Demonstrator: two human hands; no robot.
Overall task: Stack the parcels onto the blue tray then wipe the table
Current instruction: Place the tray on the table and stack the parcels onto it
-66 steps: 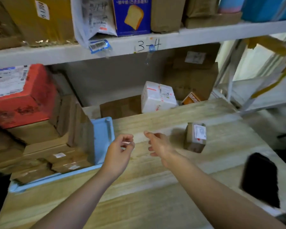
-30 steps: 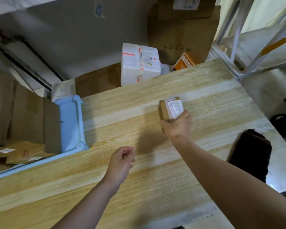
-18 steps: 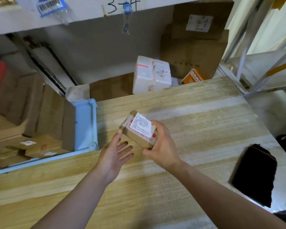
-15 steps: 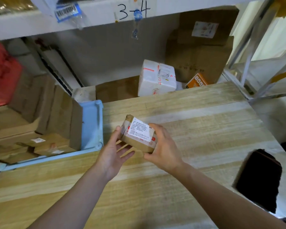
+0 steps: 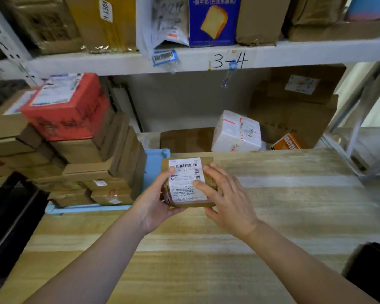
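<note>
A small brown parcel (image 5: 184,178) with a white shipping label hangs above the wooden table (image 5: 283,207). My left hand (image 5: 155,201) cups its left and underside. My right hand (image 5: 225,199) rests on its right side, fingers over the label. Both hands hold it just right of the blue tray (image 5: 154,165). The tray carries a stack of brown cardboard parcels (image 5: 110,172), topped by a red box (image 5: 68,106).
A white wrapped parcel (image 5: 237,131), an orange box (image 5: 289,142) and large brown cartons (image 5: 298,106) sit on the shelf behind the table. A black cloth (image 5: 371,268) lies at the table's right front. A white shelf board (image 5: 206,60) runs overhead.
My right hand picked the small parcel off the table and brought it left. My left hand joined it underneath. The parcel now faces label up, close to the tray.
</note>
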